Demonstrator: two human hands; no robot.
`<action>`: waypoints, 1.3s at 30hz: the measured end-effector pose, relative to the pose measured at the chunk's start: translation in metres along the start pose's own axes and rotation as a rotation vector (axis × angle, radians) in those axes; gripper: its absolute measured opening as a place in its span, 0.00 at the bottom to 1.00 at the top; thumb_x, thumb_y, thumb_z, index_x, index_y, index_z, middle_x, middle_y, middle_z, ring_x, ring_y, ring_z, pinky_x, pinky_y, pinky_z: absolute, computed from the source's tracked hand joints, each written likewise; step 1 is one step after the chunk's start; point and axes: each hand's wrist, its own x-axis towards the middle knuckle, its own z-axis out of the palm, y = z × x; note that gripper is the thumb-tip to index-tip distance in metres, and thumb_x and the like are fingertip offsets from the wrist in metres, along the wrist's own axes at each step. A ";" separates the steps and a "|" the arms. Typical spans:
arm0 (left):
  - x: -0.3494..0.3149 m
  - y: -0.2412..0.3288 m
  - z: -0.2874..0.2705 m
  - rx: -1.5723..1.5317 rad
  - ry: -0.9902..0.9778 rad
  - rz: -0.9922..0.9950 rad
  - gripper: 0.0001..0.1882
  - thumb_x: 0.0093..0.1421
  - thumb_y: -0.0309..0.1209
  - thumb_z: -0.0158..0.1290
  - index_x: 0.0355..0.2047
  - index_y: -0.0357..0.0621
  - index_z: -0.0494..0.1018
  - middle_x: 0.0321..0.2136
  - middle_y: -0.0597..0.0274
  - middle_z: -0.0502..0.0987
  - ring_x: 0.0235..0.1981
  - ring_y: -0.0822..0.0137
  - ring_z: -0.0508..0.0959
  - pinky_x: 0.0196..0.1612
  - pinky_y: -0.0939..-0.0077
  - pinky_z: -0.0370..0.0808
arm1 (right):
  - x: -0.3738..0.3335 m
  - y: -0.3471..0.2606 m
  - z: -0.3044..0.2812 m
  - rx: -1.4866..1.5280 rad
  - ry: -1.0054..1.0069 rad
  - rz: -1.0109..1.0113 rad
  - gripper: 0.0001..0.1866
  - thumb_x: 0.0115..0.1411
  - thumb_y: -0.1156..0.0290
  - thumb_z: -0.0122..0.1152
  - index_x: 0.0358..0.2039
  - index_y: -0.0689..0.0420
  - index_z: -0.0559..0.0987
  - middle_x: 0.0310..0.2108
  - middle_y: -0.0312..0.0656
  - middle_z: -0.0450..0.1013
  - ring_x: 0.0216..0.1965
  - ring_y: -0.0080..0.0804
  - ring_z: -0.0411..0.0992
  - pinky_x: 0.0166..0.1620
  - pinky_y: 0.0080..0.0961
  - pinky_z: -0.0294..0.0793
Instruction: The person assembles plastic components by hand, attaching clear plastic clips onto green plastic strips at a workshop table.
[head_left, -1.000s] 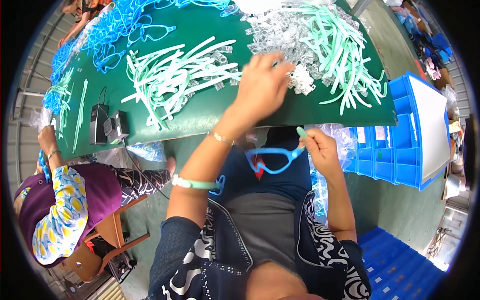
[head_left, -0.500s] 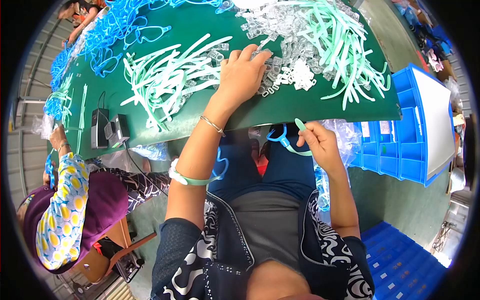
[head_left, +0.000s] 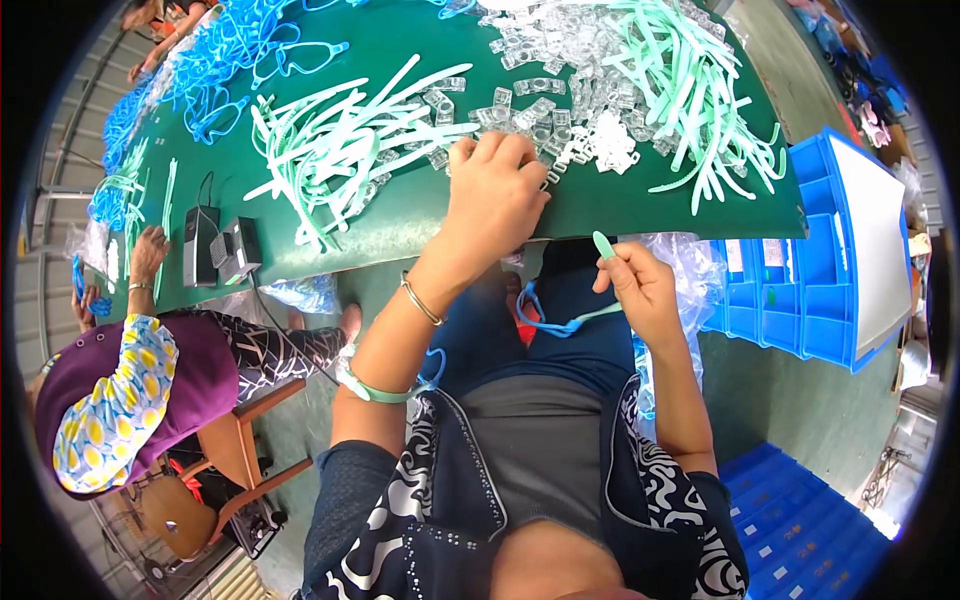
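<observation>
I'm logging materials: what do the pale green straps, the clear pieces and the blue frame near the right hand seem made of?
Pale green straps: probably silicone or soft rubber, satin; they bend in loose curves.
Clear pieces: likely rigid plastic, glossy; see-through, with bright highlights.
Blue frame: perhaps moulded plastic or rubber, smooth; evenly coloured, but too small to settle.

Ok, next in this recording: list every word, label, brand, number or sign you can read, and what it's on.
No text can be read.
Pale labels on the upright blue crates: too small and blurred.
Small white labels and brownish marks on the lower-right blue crates: too small to make out.
</observation>
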 end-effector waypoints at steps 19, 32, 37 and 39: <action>-0.031 0.026 -0.017 -1.699 -0.134 -0.760 0.03 0.55 0.23 0.53 0.30 0.37 0.70 0.32 0.63 0.74 0.24 0.81 0.65 0.27 0.88 0.62 | 0.000 -0.026 0.018 0.048 0.105 -0.106 0.06 0.61 0.73 0.52 0.32 0.63 0.74 0.17 0.32 0.68 0.19 0.14 0.64 0.23 0.14 0.62; -0.046 0.033 -0.021 -1.715 -0.223 -0.730 0.05 0.55 0.22 0.55 0.32 0.37 0.72 0.27 0.68 0.74 0.27 0.83 0.71 0.28 0.90 0.66 | 0.004 -0.036 0.026 -0.144 0.016 -0.172 0.03 0.56 0.77 0.56 0.30 0.62 0.75 0.16 0.37 0.69 0.17 0.18 0.64 0.22 0.18 0.63; -0.049 0.027 -0.026 -1.677 -0.315 -0.754 0.05 0.55 0.24 0.55 0.31 0.36 0.74 0.25 0.68 0.75 0.24 0.83 0.71 0.26 0.90 0.66 | 0.007 -0.040 0.028 -0.217 -0.069 -0.185 0.04 0.54 0.77 0.58 0.31 0.62 0.74 0.19 0.40 0.70 0.19 0.24 0.68 0.23 0.20 0.66; -0.049 0.027 -0.025 -1.624 -0.313 -0.768 0.04 0.55 0.24 0.56 0.30 0.36 0.74 0.24 0.67 0.75 0.23 0.83 0.70 0.25 0.90 0.65 | 0.008 -0.042 0.031 -0.219 -0.021 -0.159 0.07 0.51 0.77 0.61 0.32 0.60 0.74 0.23 0.41 0.72 0.22 0.28 0.72 0.24 0.23 0.68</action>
